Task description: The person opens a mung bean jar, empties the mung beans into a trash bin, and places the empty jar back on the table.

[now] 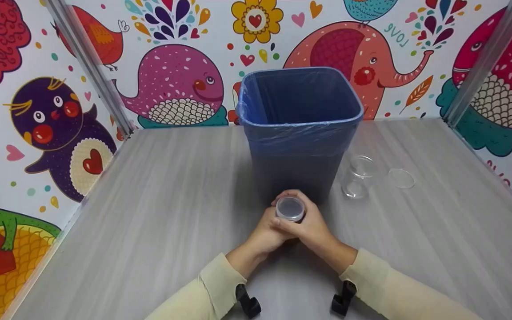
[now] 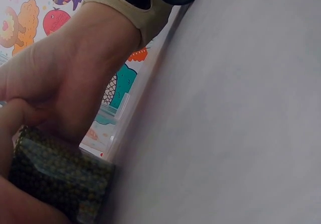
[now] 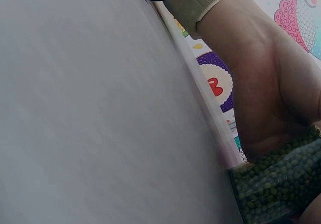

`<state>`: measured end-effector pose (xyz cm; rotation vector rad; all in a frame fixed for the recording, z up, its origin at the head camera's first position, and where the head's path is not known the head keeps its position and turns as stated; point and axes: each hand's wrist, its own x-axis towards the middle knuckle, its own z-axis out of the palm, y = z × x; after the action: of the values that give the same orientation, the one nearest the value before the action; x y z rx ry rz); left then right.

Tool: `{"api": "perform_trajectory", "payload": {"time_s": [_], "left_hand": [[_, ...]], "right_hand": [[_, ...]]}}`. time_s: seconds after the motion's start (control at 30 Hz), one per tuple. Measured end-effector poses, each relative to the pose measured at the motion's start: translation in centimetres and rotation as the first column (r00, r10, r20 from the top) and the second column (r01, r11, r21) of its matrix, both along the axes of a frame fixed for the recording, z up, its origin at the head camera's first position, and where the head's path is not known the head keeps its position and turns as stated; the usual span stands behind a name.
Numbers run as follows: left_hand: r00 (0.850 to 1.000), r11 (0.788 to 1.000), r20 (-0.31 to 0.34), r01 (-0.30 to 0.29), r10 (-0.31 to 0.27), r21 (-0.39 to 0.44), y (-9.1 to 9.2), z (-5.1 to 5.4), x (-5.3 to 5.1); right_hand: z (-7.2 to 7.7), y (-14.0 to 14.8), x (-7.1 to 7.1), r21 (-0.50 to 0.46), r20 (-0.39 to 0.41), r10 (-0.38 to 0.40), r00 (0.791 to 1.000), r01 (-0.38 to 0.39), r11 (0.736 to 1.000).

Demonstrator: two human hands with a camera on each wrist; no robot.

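Observation:
Both hands are wrapped round a clear jar (image 1: 290, 216) with a round translucent lid (image 1: 290, 208), standing on the table just in front of the bin. My left hand (image 1: 266, 230) grips it from the left, and my right hand (image 1: 314, 224) holds it from the right with the fingers around the far side near the lid. Small green beans fill the jar, seen in the left wrist view (image 2: 62, 179) and through the jar's wall in the right wrist view (image 3: 276, 184). The fingers partly overlap and hide the middle of the jar.
A tall dark bin (image 1: 298, 164) with a blue liner (image 1: 300, 138) stands behind the hands. To its right are a clear container (image 1: 354, 189) and a thin clear round disc or ring (image 1: 401, 178). Printed cartoon walls with metal corner posts (image 1: 91, 66) border the grey table (image 1: 171, 186).

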<state>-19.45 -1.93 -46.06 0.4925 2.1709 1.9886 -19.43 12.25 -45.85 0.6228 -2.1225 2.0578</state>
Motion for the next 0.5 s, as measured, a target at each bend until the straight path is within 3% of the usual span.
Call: {"api": "perform_trajectory", "payload": {"time_s": [0.2,0.5], "left_hand": [[1.0,1.0,-0.003,-0.016,0.016,0.01,-0.3,-0.34,0.15],[0.999,1.0,-0.034,-0.016,0.015,-0.012,0.18,-0.05,-0.1]], "right_hand": [[-0.25,-0.23,0.06,-0.01,0.008,0.022,1.0,-0.022,1.0],[0.01,-0.1,0.06,-0.121,0.027,0.037,0.999,-0.034,0.992]]}}
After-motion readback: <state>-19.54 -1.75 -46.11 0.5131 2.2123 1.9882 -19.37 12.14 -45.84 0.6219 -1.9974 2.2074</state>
